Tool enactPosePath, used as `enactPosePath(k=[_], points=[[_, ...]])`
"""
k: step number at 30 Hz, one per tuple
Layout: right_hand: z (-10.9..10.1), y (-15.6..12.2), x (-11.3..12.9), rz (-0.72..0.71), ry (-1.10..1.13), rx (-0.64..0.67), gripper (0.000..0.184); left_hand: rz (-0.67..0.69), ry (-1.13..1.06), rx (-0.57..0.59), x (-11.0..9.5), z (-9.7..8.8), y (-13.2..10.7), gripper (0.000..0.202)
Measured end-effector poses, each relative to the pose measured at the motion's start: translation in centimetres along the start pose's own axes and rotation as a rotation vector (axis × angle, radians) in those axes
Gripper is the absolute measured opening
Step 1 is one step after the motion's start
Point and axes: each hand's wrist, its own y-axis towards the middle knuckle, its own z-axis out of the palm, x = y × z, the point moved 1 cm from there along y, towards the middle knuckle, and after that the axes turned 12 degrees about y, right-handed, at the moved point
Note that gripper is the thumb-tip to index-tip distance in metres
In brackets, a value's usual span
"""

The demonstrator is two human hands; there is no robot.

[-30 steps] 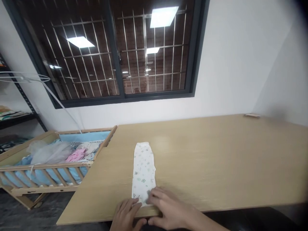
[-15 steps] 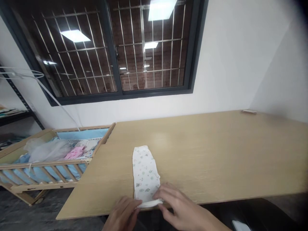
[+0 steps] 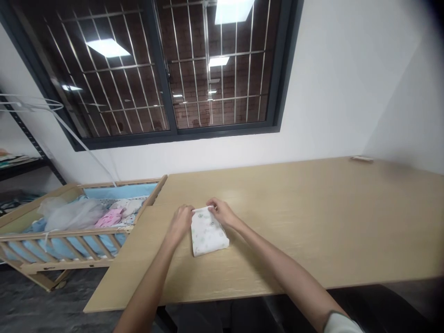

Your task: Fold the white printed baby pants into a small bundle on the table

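Note:
A white baby garment (image 3: 208, 235) with a small green and grey print lies folded over on the wooden table (image 3: 294, 222). Its lower half is doubled up onto the upper part, so it forms a short, thick bundle. My left hand (image 3: 182, 219) pinches the far left corner of the cloth. At the far right corner, my right hand (image 3: 222, 212) has its thumb and fingers closed on the edge. Both forearms reach across the table on either side of the garment.
At the left stands a wooden crib (image 3: 69, 238) with blue lining, white netting (image 3: 74, 215) and a pink cloth (image 3: 110, 217). Behind the table are a white wall and a barred window (image 3: 173, 134). A small flat object (image 3: 361, 158) lies at the far right corner.
Both hands have moved from the table's near edge to the garment's far end, carrying its near end along. The garment, spread long before, is now folded in half.

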Motion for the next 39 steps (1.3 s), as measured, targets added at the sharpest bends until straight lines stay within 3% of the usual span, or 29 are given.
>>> enactPosePath(k=[4,7,9,12,15,17,20,22,26,31,35,39], points=[[1.4,2.2,-3.2,0.128,-0.109,0.001,0.025,-0.065,0.101,0.052,-0.6,2.3,2.8,0.026],[1.5,2.4,-4.3,0.154,-0.147,0.021,0.027,-0.097,0.163,0.052,-1.7,2.6,2.4,0.027],[1.2,2.1,-4.3,0.147,-0.164,0.024,0.027,-0.111,0.192,0.038,-3.0,2.6,0.5,0.031],[1.2,0.8,-2.7,0.015,-0.183,0.096,0.036,-0.080,0.212,0.007,-5.5,3.6,-4.6,0.042],[2.2,-1.8,0.4,-0.179,-0.167,0.340,0.047,-0.010,0.223,-0.121,-7.8,5.8,-10.4,0.056],[3.2,-3.8,2.3,-0.262,-0.122,0.546,0.053,0.016,0.225,-0.140,-8.5,7.3,-13.1,0.058],[4.6,-6.2,3.4,-0.298,-0.063,0.791,0.056,0.065,0.195,-0.128,-8.5,8.3,-14.7,0.046],[5.2,-6.8,2.5,-0.245,-0.057,0.864,0.056,0.063,0.168,-0.150,-8.1,8.3,-14.8,0.038],[5.5,-5.3,-1.1,-0.127,-0.143,0.842,0.055,0.022,0.168,-0.218,-7.6,8.2,-14.6,0.042],[4.7,-0.9,-4.9,-0.130,-0.276,0.706,0.056,0.018,0.196,-0.235,-7.3,9.1,-14.6,0.050],[4.1,1.9,-6.9,-0.129,-0.331,0.628,0.058,0.010,0.192,-0.242,-7.3,9.2,-14.6,0.051],[4.0,2.5,-7.6,-0.150,-0.376,0.580,0.059,0.030,0.214,-0.213,-7.2,8.9,-14.4,0.051]])
